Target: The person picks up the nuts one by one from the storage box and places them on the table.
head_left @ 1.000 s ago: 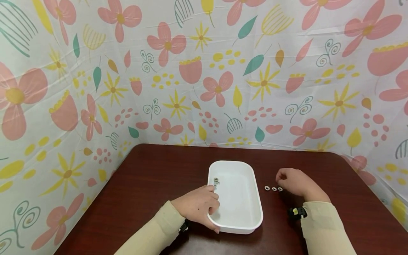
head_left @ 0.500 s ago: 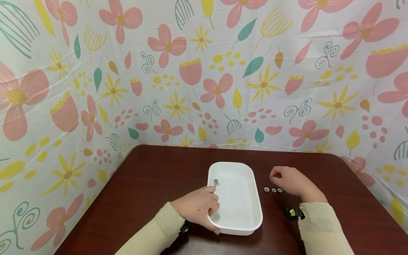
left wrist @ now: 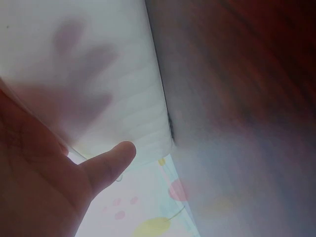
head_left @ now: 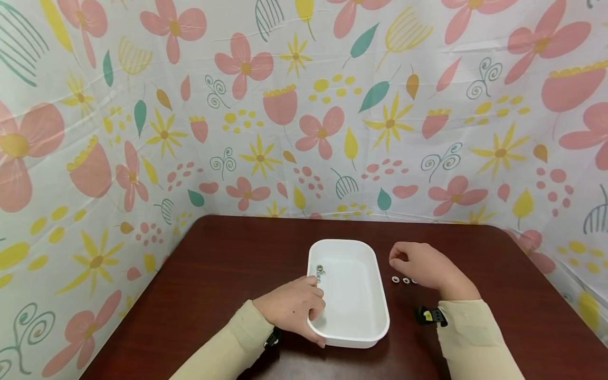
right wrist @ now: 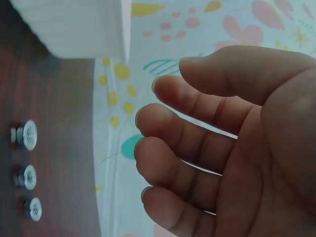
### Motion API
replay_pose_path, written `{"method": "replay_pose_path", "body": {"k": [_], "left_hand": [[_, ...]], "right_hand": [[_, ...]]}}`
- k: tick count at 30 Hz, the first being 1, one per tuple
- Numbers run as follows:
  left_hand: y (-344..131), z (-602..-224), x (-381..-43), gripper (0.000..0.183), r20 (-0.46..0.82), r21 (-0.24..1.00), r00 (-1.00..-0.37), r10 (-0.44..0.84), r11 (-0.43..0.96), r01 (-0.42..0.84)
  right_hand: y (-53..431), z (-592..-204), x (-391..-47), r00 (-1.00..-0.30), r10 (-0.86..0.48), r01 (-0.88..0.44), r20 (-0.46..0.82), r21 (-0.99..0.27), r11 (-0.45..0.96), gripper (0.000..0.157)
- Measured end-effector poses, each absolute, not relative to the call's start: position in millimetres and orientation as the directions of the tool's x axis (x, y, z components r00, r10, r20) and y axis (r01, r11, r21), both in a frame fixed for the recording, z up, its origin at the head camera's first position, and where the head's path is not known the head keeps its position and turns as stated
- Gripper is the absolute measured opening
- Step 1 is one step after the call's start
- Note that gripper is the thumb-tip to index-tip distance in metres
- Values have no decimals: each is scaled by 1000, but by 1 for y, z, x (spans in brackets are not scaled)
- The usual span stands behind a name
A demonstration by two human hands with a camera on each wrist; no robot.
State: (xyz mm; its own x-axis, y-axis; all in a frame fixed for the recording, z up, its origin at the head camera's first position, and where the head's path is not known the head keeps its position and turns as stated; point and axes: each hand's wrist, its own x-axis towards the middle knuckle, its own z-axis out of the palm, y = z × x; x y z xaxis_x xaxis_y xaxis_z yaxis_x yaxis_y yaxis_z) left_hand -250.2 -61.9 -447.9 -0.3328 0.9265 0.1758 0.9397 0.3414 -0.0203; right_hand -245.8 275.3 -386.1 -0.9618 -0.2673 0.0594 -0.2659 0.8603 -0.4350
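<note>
My left hand (head_left: 292,306) grips the left side of a white plastic tray (head_left: 352,342), fingers over the rim and thumb outside. Through the translucent wall (left wrist: 113,64), the left wrist view shows the fingers as dark shadows. Several small metal pieces (head_left: 320,270) lie inside the tray by its left wall, partly behind my fingers. Beyond the tray's right side, my right hand (head_left: 423,266) hovers with loosely curled fingers. No object shows between thumb and fingers in the right wrist view. Beneath it, three small round metal rings (head_left: 406,281) lie in a row; their tops look silvery (right wrist: 29,135).
A dark reddish-brown table (head_left: 247,248) carries the tray and rings. Behind it and along the left hangs a white cloth (head_left: 304,158) with printed flowers and leaves. Each wrist wears a black strap (head_left: 431,316).
My right hand has drifted left and slightly away from me, nearer the tray and over the rings. The left hand, the tray and the three rings have stayed in place.
</note>
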Motion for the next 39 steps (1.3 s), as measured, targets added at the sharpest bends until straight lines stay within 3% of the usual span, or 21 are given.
{"method": "replay_pose_path", "body": {"k": [19, 39], "left_hand": [[-58, -448, -252, 62, 187, -34, -317, 930, 329, 944], [-62, -449, -252, 61, 196, -32, -314, 929, 327, 945]], "right_hand": [[224, -367, -237, -943, -329, -317, 49, -437, 842, 4], [174, -378, -264, -895, -445, -419, 27, -389, 820, 3]]}}
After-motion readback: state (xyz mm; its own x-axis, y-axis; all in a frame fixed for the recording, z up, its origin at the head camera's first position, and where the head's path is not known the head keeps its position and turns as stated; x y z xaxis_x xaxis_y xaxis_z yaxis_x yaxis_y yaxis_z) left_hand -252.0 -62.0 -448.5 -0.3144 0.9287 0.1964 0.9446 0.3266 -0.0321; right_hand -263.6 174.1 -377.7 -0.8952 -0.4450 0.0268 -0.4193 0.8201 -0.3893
